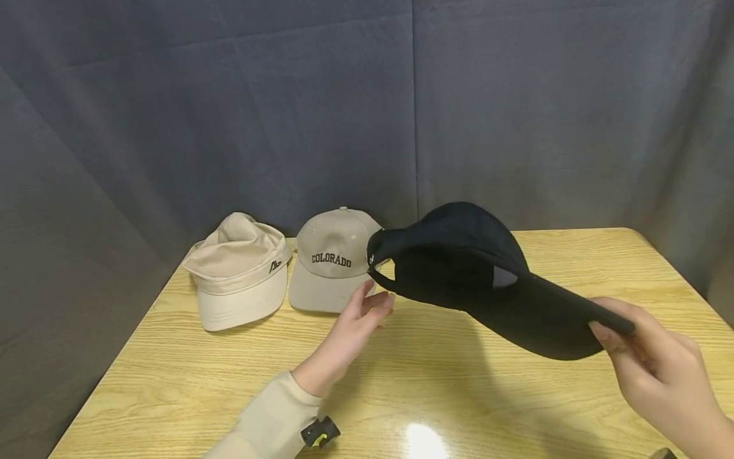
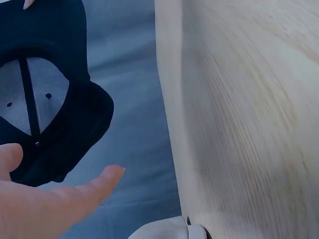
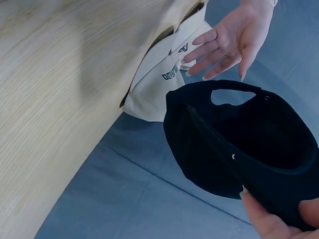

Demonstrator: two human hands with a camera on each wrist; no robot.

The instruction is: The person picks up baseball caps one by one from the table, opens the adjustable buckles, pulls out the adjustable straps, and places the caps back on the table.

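Note:
A black baseball cap (image 1: pixel 459 255) is held above the table, its brim pointing right and its strap end left. My right hand (image 1: pixel 659 363) pinches the brim between thumb and fingers. Near the strap end, my left hand (image 1: pixel 358 325) reaches out with its fingers extended. In the right wrist view the left hand (image 3: pixel 232 42) shows its palm, apart from the cap (image 3: pixel 214 139). From the left wrist view, the cap's inside (image 2: pixel 50 94) faces the camera, with light panels and a dark seam.
Behind the left hand sits a beige cap lettered COLORADO (image 1: pixel 332 261). Farther left lies a cream cap with a dark logo (image 1: pixel 241 274), its crown crumpled. Both stand on the wooden table (image 1: pixel 189 370) near its back edge, before a grey-blue curtain (image 1: pixel 344 115).

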